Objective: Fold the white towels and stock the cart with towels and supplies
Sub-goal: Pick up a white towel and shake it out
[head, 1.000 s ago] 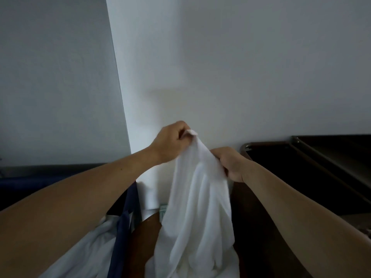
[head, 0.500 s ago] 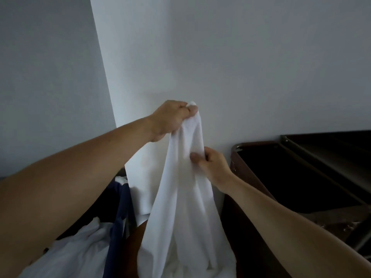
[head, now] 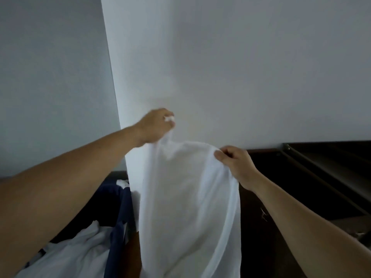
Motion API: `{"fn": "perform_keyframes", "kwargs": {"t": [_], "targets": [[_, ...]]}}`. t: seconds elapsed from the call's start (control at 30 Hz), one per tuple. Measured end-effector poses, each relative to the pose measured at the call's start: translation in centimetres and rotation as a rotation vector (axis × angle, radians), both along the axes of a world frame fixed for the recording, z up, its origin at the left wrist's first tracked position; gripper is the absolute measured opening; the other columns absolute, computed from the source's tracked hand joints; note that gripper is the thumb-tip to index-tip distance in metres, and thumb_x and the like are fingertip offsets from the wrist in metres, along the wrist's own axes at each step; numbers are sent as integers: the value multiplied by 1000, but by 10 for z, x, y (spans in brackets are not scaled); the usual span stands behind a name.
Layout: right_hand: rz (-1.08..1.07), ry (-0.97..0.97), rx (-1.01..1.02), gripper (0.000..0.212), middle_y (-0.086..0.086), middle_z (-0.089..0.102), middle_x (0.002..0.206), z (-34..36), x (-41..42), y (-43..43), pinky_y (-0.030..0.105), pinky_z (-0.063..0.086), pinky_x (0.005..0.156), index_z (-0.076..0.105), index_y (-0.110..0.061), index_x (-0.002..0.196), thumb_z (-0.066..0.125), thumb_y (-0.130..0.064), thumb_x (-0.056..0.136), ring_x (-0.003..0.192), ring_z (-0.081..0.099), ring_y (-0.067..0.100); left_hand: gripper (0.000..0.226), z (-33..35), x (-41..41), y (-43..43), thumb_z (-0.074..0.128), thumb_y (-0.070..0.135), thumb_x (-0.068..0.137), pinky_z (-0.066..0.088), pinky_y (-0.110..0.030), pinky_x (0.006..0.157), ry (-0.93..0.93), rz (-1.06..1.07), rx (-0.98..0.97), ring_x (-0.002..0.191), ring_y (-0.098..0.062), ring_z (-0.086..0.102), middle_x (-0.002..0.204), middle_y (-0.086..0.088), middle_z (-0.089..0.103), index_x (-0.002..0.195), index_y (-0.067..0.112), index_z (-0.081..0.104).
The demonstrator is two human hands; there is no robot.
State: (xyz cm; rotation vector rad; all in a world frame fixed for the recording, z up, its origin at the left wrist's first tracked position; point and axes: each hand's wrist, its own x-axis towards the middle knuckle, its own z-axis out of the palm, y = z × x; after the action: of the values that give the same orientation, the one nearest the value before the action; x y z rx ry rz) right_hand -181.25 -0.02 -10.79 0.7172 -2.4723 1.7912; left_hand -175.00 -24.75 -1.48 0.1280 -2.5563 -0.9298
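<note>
Head view: white towel (head: 190, 197) hanging spread before pale wall (head: 241, 67), top edge pinched by left hand (head: 155, 126) and right hand (head: 234, 163). Blue fabric (head: 120, 217) and white linen heap (head: 70, 253) lower left; dark brown unit (head: 301, 177) right. Earlier: hands closer together, towel bunched narrow.

The left hand (head: 155, 125) is raised higher, with fingers curled, and pinches a corner of the towel (head: 188, 197). The right hand (head: 234, 163) is lower and pinches its top edge.

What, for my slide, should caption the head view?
Left hand and right hand hold up a white towel by its edge.
</note>
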Motion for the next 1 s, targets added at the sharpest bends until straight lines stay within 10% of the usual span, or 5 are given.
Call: {"fn": "perform_keyframes", "kwargs": {"t": [0.23,0.5,0.67,0.83,1.0], "targets": [[133,138,97,15,-1,71,76,45,13,-26,37,57,75,73,-27,73,74,-29,87,72,65,9,34,-23,7,31,61,33,98,52,-21,92,-505,-560,175,107,-8,66,120,4,68,128,17,60],[108,-217,-119,35,14,70,86,-18,6,-15,50,56,77,68,-6,90,77,-37,78,77,65,27,14,14,-17,23,69,24,88,42,-32,61,109,-184,221,64,-19,51,70,-3,56,79,16,62],[159,-397,-189,52,14,73,91,-50,1,21,32,54,64,69,-11,81,93,-48,54,79,70,26,16,41,-31,-13,58,23,95,49,-37,80,321,202,249,89,-23,57,97,-7,62,101,10,66],[220,-403,-358,23,14,70,81,-18,-5,31,32,53,65,73,-10,75,74,-33,80,72,66,27,10,10,-10,-11,59,18,97,42,-26,60,-319,-53,-134,69,-18,54,99,-13,65,90,14,65],[283,-198,-48,30,-15,63,65,24,6,4,27,40,76,70,-24,64,67,-31,93,67,58,1,49,-2,8,31,64,22,95,54,-21,88,-715,-460,48,118,-6,59,137,9,55,141,30,49]]}}
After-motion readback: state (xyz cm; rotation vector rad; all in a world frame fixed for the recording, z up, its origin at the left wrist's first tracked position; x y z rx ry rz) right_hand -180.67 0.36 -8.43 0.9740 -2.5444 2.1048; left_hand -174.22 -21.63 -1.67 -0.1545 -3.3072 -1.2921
